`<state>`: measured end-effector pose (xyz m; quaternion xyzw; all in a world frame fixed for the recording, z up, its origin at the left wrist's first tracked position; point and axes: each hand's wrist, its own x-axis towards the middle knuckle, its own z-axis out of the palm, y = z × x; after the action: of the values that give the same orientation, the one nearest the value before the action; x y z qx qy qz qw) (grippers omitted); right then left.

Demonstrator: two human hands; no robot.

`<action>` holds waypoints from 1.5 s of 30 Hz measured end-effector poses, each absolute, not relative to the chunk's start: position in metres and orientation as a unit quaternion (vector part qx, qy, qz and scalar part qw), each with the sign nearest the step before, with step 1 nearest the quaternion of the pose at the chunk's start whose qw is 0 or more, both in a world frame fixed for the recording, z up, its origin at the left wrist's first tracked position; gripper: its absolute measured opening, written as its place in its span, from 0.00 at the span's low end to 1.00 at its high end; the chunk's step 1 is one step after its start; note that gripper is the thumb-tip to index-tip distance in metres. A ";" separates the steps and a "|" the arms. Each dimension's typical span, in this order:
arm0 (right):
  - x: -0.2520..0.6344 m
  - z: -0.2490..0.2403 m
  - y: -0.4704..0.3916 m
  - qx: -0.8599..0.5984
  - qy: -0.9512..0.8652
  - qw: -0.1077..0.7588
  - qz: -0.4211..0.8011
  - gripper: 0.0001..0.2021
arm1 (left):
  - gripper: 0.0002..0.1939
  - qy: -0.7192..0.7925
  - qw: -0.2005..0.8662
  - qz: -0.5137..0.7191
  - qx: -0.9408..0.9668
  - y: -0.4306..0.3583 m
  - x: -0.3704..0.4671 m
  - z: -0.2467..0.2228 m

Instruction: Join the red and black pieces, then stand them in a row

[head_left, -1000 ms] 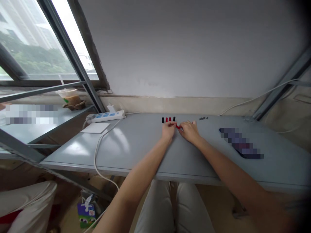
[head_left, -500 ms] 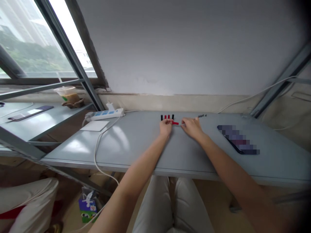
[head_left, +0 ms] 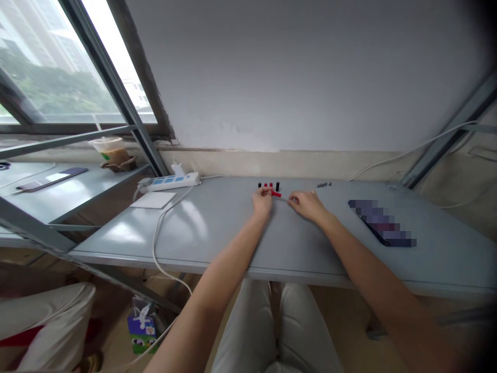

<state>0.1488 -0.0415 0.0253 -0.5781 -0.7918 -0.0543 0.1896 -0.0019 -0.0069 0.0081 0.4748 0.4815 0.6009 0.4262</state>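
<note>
My left hand [head_left: 263,199] is closed in a pinch on a small red tube [head_left: 276,194], which points right and tilts slightly downward. To its right, my right hand [head_left: 306,203] has thumb and fingers pinched together, facing the tube's free end. A thin greyish sliver seems to lie between its fingertips and the tube, too faint to name. Just behind my left hand several short tubes stand upright in a row: a black tube [head_left: 277,186] at the right end, red ones in the middle, another black tube [head_left: 260,185] at the left.
Several tiny dark pieces [head_left: 324,185] lie behind my right hand. A phone [head_left: 378,223] rests at the right of the grey desk [head_left: 217,223]. At left are a power strip [head_left: 174,181], a white flat square [head_left: 153,200] and a trailing white cable [head_left: 156,233]. Another person's leg shows lower left.
The red tube in my left hand has shifted slightly left and its free end now dips more. My right hand stays close by, fingers still pinched. The view has moved a little.
</note>
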 end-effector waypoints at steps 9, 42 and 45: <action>0.147 0.011 -0.031 -0.568 -0.714 0.364 0.189 0.14 | 0.08 0.492 0.357 0.524 0.597 -0.014 0.000 0.009; 0.183 0.008 0.040 -0.718 -0.617 0.309 0.087 0.11 | 0.10 0.457 0.162 0.398 0.779 -0.033 0.006 0.003; 0.180 0.006 0.048 -0.725 -0.608 0.310 0.089 0.11 | 0.10 0.464 0.149 0.381 0.786 -0.036 0.005 0.006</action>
<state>0.1801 0.0477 0.0056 -0.7252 -0.6082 0.0893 0.3102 0.0051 -0.0360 0.0055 0.7857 0.4642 0.3809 0.1488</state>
